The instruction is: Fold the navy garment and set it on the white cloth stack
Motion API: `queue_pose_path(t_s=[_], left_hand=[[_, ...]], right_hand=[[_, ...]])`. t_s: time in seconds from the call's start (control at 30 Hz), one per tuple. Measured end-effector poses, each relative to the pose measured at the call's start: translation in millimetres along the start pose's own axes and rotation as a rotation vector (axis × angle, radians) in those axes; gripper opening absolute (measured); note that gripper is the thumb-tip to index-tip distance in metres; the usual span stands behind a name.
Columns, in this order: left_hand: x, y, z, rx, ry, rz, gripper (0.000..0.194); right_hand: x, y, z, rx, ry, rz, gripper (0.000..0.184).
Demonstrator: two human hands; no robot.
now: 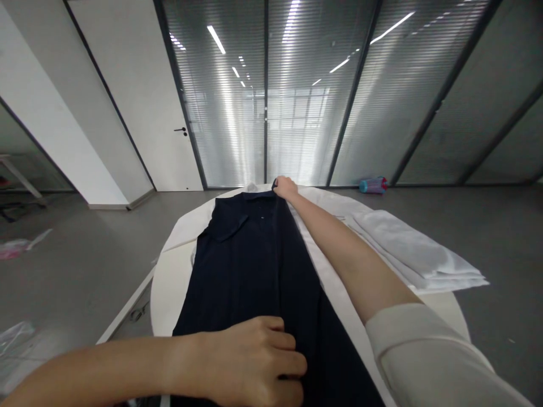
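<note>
A dark navy shirt (237, 271) lies spread lengthwise on the white round table (169, 299), with a short sleeve (227, 229) folded over its upper left. At the far end, my right hand (285, 187) is closed on the shirt's upper right corner. A lengthwise fold runs down the cloth from there toward me. Closer in, my left hand (263, 362) rests low over the shirt with its fingers curled in, closed on the cloth near that fold. Its fingertips are partly hidden.
Folded white cloth (407, 246) lies at the table's right, overhanging the edge. More white fabric (189, 229) shows under the shirt. A blue and red bundle (373, 185) is on the floor by the glass partition (229, 113). Clear plastic (17, 336) lies at the left.
</note>
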State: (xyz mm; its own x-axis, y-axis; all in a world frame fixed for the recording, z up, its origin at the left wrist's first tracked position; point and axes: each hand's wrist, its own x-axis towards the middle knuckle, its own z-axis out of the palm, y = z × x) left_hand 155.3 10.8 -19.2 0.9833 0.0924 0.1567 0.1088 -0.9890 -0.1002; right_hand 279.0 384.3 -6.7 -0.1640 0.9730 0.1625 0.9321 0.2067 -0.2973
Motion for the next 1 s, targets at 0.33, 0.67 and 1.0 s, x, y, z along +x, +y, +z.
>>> queue_pose_path(t_s=[0.33, 0.67, 1.0], left_hand=[[-31.3, 14.4, 21.4, -0.197, -0.040, -0.136, 0.008], [-36.9, 15.1, 49.5, -0.277, 0.044, -0.113, 0.012], [-22.4, 23.0, 31.4, -0.208, 0.095, -0.127, 0.008]], right_hand=[[-28.0, -46.5, 71.7, 0.007, -0.164, -0.159, 0.037], [-26.5, -39.0, 70.7, -0.031, -0.148, -0.057, 0.049], [-30.8, -48.7, 72.1, -0.068, -0.077, -0.038, 0.039]])
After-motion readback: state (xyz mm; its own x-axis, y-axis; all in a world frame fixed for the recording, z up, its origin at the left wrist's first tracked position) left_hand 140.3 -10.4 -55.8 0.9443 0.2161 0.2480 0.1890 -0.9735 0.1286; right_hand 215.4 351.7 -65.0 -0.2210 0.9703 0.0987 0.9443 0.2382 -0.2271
